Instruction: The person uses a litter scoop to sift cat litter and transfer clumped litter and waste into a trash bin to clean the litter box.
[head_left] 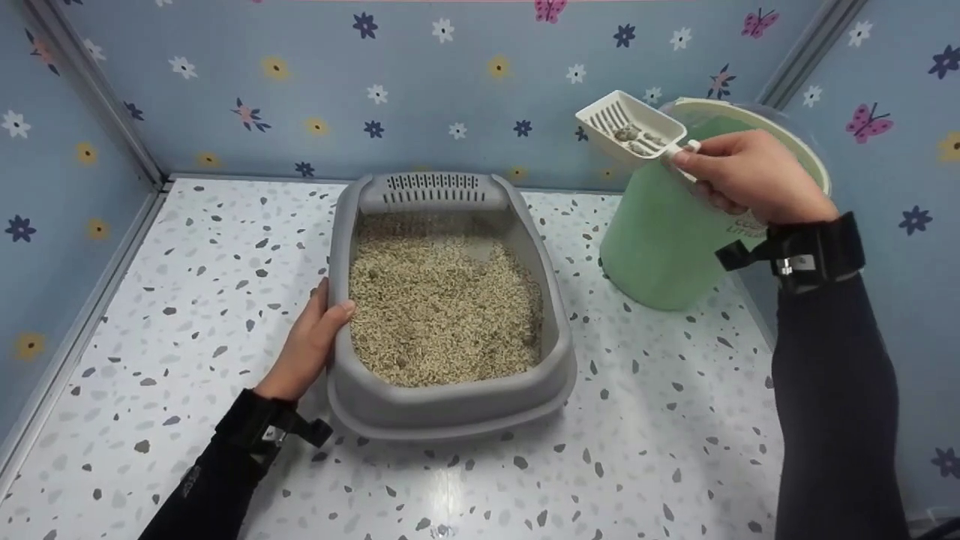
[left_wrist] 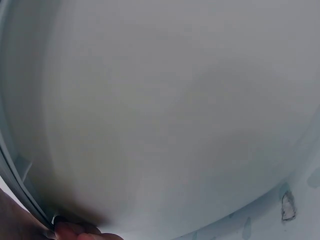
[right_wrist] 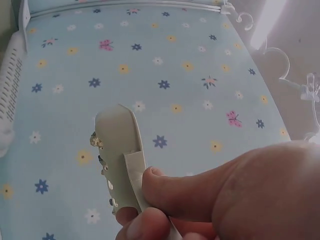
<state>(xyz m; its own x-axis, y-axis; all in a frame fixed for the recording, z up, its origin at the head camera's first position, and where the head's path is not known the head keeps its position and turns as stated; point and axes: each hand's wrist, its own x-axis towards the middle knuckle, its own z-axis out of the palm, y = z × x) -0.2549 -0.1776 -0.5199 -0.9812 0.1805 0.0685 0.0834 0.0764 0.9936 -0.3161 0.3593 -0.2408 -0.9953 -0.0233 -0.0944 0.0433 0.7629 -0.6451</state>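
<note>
A grey litter box (head_left: 450, 411) filled with tan granular litter (head_left: 442, 307) stands on the speckled surface. My left hand (head_left: 309, 337) grips its left rim, thumb over the edge and fingers on the outer side; in the left wrist view the fingers (left_wrist: 82, 232) show at the bottom against the box wall (left_wrist: 160, 115). My right hand (head_left: 750, 176) holds a white slotted litter scoop (head_left: 634, 124) by its handle, raised at the left edge of a green bin (head_left: 660, 247). Several clumps (head_left: 637, 139) lie in the scoop; in the right wrist view some poke through the scoop's (right_wrist: 117, 145) slots.
The green bin's pale rim (head_left: 750, 112) has a clear plastic liner over it. Flower-patterned panels (head_left: 262, 90) enclose the speckled white surface (head_left: 210, 300) at the back and both sides. Metal frame strips (head_left: 97, 90) run along the corners.
</note>
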